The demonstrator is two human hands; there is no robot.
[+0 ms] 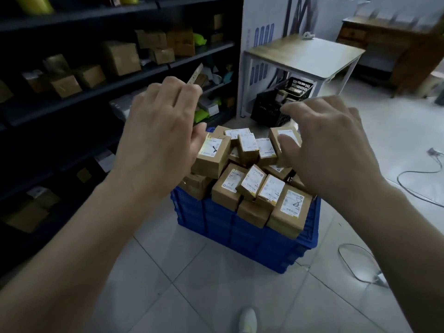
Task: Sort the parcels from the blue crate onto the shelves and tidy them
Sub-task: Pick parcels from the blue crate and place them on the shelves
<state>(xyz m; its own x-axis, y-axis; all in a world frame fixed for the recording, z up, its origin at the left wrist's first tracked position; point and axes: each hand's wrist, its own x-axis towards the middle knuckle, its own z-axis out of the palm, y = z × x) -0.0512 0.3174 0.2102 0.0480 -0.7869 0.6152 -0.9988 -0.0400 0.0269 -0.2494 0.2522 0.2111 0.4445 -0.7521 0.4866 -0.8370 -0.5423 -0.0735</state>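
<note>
The left hand [163, 135] and right hand [329, 150] hover empty, fingers loose, over parcels [249, 183] heaped past the blue crate [240, 231] rim on the floor [192, 284] beside the shelves [96, 97]; sorting looks barely begun, and the next move is to grip a top parcel.

Heaped parcels [227, 188] hide the inside of the blue crate [252, 239]; their labels [292, 203] blur beyond reading.

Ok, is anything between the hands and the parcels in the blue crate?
Nothing visible. The parcels are heaped uncovered above the rim of the blue crate. The left hand and right hand are open right over them, holding nothing.
</note>
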